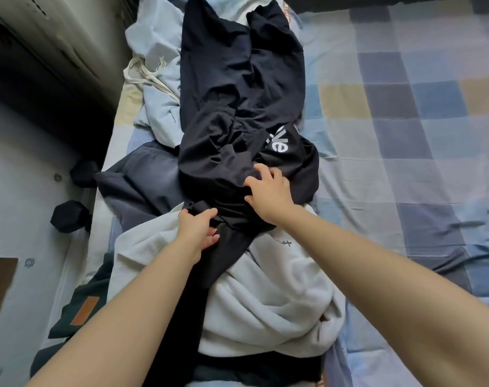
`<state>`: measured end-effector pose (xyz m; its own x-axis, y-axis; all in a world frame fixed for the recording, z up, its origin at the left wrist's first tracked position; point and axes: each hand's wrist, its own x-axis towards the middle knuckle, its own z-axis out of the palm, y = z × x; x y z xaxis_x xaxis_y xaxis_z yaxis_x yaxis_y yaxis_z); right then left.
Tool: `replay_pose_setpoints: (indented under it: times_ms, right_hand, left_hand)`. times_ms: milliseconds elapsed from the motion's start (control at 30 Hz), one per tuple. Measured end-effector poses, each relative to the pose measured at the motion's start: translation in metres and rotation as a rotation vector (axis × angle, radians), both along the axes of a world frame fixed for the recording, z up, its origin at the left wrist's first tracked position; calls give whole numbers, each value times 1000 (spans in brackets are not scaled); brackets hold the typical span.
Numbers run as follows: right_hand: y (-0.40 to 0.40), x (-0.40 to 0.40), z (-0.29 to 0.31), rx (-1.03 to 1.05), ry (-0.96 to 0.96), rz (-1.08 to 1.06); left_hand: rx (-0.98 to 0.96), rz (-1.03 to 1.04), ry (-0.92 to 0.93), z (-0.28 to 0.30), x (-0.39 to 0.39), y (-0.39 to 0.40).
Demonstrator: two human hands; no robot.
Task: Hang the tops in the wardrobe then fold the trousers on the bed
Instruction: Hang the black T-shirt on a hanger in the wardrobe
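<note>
A long black garment (237, 88) with white lettering lies stretched up the middle of the bed, its near end bunched on top of a heap of other clothes. The lettering sits just above the right hand (268, 191), on a fold turned toward the checked bedsheet (405, 135). The right hand lies on the black fabric with its fingers curled into it, gripping a bunch of the cloth near the garment's near end. The left hand (198, 230) is just below and to the left of it, thumb on top and fingers underneath, pinching the black fabric's edge where it crosses onto a pale grey fleece top (265, 303). The two hands are close together but not touching.

The pale grey fleece top lies crumpled under the near end of the black garment, nearest the person. To its left, a dark blue-grey garment (137, 180) spreads toward the bed's edge, and a light blue garment (156, 79) with a cream drawstring lies beside the black one farther up. A dark green piece with an orange-brown patch (85, 310) hangs at the left edge of the bed.
</note>
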<state>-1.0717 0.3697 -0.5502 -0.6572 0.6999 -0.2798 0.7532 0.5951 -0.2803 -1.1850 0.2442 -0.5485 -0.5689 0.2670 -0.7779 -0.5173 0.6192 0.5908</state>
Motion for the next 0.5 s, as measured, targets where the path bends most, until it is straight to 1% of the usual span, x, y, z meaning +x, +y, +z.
replay_pose_setpoints:
  times_ms: [33,100,167,267,333,400,467,500]
  right_hand:
    - [-2,-1,1,-8,31,4]
    - [-19,5,6,-114,213,-121]
    - [-46,20,10,-248,354,-240]
    - [-89,56,19,-427,495,-355]
    - [-109,77,29,-522,593,-484]
    - [-124,92,43,-606,651,-585]
    - [-136,101,58,-686,651,-587]
    - [-142,101,64,-736,636,-554]
  left_hand:
    - [21,31,-48,-1,-4,1]
    - [88,105,-150,-3,-6,3]
    - [126,149,-219,-4,-3,3]
    - [76,66,-190,-5,7,2]
    - [74,25,-195,-1,14,-1]
    - [101,-5,-251,4,21,-4]
    - [125,-27,-313,11,27,-5]
    - [131,-28,-342,12,28,-6]
